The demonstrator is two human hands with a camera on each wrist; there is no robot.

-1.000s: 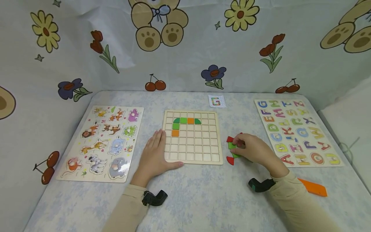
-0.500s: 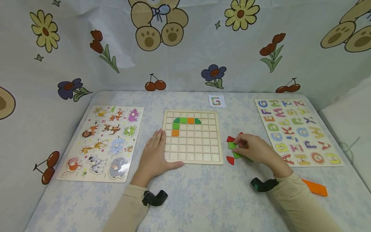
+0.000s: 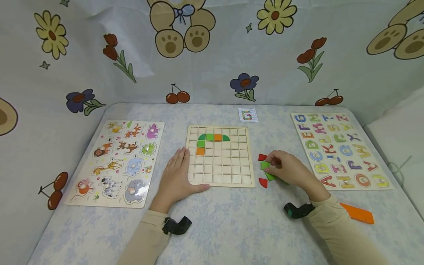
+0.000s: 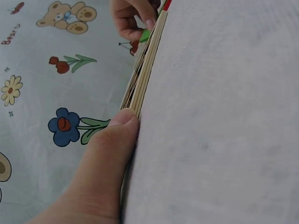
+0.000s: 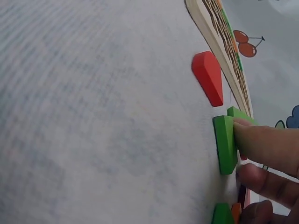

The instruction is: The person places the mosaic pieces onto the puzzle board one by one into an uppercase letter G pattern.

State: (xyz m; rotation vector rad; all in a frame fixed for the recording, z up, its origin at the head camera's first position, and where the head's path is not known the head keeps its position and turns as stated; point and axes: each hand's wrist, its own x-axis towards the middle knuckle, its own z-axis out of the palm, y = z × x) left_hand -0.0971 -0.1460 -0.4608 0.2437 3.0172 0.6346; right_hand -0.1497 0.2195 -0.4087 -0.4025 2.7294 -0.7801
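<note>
My left hand [image 3: 175, 176] lies along the left side of the wooden grid board [image 3: 228, 176], its fingers straight at that edge and its thumb stretched along the near edge. Several green and orange tiles form a corner shape on the board. Beyond the board's right side, my right hand [image 3: 286, 169] pinches a green square tile [image 3: 265, 165] between thumb and index finger. Another green tile [image 5: 225, 144] lies under the thumb, and red quarter-round tiles [image 3: 263, 183] lie close by. More green and orange tiles [image 5: 237, 212] sit partly hidden beneath the right fingers.
A small pattern card [image 3: 247, 115] lies behind the board. An animal puzzle [image 3: 114, 162] is at the left and a letter puzzle [image 3: 334, 151] at the right. An orange flat object [image 3: 359, 213] lies beside the right sleeve.
My right hand has shifted slightly among the tiles, and the nearby red and green tiles have moved a little. The left hand and board have not moved.
</note>
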